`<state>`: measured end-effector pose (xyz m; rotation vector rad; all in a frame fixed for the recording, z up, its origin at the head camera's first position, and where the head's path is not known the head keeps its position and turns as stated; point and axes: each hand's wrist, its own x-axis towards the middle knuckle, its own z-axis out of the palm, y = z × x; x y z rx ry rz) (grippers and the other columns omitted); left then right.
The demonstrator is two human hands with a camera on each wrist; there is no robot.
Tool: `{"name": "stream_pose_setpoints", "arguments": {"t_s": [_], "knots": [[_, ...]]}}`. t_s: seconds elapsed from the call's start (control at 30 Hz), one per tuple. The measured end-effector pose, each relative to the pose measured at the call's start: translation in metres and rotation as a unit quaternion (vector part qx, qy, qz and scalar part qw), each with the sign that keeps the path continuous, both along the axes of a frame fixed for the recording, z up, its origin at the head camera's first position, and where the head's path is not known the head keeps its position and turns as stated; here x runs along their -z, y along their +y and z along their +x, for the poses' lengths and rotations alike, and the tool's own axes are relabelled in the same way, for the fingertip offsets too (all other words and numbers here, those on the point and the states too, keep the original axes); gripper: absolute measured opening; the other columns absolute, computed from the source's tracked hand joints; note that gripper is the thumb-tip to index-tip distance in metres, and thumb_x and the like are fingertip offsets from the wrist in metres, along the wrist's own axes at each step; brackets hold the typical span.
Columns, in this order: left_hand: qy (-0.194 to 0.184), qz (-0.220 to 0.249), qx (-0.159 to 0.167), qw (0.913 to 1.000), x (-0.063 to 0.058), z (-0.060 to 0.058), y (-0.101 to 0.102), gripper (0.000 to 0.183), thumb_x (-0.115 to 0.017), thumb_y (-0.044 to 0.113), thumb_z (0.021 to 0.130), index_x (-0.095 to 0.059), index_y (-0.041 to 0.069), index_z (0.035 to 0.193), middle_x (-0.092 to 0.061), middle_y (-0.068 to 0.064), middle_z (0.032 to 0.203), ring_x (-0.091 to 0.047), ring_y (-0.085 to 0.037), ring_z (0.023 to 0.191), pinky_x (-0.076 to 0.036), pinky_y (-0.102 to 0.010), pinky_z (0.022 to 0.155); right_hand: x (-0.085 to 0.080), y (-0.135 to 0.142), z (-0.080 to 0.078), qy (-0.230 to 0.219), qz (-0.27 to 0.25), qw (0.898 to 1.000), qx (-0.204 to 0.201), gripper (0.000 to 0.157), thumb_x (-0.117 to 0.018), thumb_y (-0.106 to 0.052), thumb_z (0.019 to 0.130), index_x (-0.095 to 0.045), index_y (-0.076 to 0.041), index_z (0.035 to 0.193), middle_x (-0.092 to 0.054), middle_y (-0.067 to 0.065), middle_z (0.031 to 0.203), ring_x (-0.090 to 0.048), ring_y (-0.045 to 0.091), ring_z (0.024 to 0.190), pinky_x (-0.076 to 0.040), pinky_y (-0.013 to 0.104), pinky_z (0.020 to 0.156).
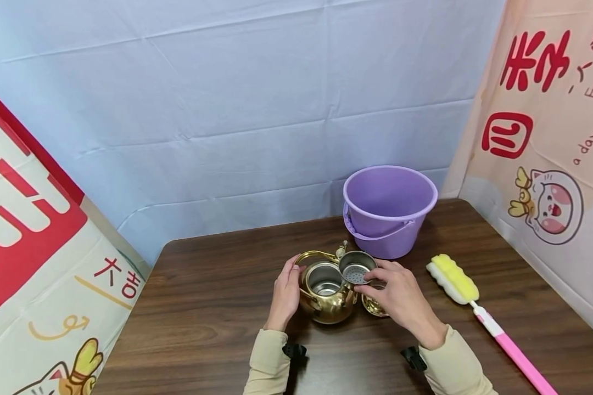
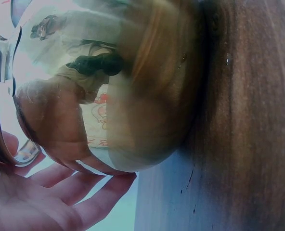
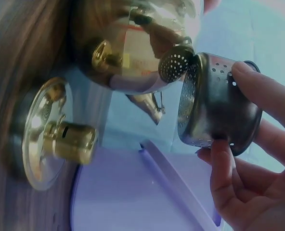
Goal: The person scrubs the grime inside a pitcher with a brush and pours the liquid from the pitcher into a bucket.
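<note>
A shiny gold teapot (image 1: 330, 308) stands on the table with its top uncovered and its steel inside showing. At its left side my left hand (image 1: 284, 293) holds it by the handle, fingertips against the round body (image 2: 109, 110) in the left wrist view. My right hand (image 1: 397, 291) pinches a steel tea strainer (image 3: 224, 103) between thumb and fingers, beside the teapot's opening on the right. Small holes dot the strainer's bottom and wall. The gold lid (image 3: 46, 134) lies upside down on the table under my right hand, partly hidden in the head view.
A purple bucket (image 1: 390, 227) with its handle lowered stands behind the teapot, to the right. Farther right lies a sponge brush (image 1: 454, 280) with a yellow and white head and a pink handle. Cloth hangings (image 1: 237, 120) surround the brown wooden table (image 1: 202, 307).
</note>
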<state>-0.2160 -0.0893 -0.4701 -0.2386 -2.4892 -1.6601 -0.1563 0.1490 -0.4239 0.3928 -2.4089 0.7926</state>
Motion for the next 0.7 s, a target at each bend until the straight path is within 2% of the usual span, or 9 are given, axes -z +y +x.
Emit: {"name": "stream_pose_setpoints", "arguments": {"t_s": [0.2,0.4,0.7], "knots": [[0.009,-0.007,-0.004,0.9999,0.001,-0.001,0.0,0.039,-0.031,0.026,0.105,-0.052,0.022,0.138,-0.068,-0.012,0.121,-0.056,-0.029,0.126,-0.038,-0.05,0.106,-0.001,0.01,0.004,-0.018,-0.012,1.0,0.009,0.021,-0.087,-0.026,0.066,-0.075,-0.014,0.077,-0.071,0.018,0.106,-0.066,0.033,0.098,-0.052,0.047,0.083],[0.001,-0.01,-0.006,0.9999,0.0,0.0,-0.001,0.039,-0.03,0.027,0.106,-0.051,0.023,0.138,-0.068,-0.011,0.123,-0.056,-0.024,0.126,-0.039,-0.049,0.106,-0.003,0.022,0.009,-0.05,-0.006,0.998,0.031,0.02,-0.085,-0.027,0.069,-0.074,-0.013,0.079,-0.068,0.024,0.111,-0.063,0.039,0.106,-0.046,0.054,0.091],[0.004,-0.002,0.002,1.0,0.001,0.001,0.0,0.04,-0.03,0.026,0.106,-0.051,0.021,0.139,-0.067,-0.013,0.123,-0.056,-0.027,0.126,-0.039,-0.051,0.106,-0.004,0.04,0.013,-0.039,0.007,0.998,0.041,0.021,-0.085,-0.024,0.068,-0.077,-0.01,0.082,-0.069,0.025,0.108,-0.064,0.042,0.102,-0.047,0.055,0.089]]}}
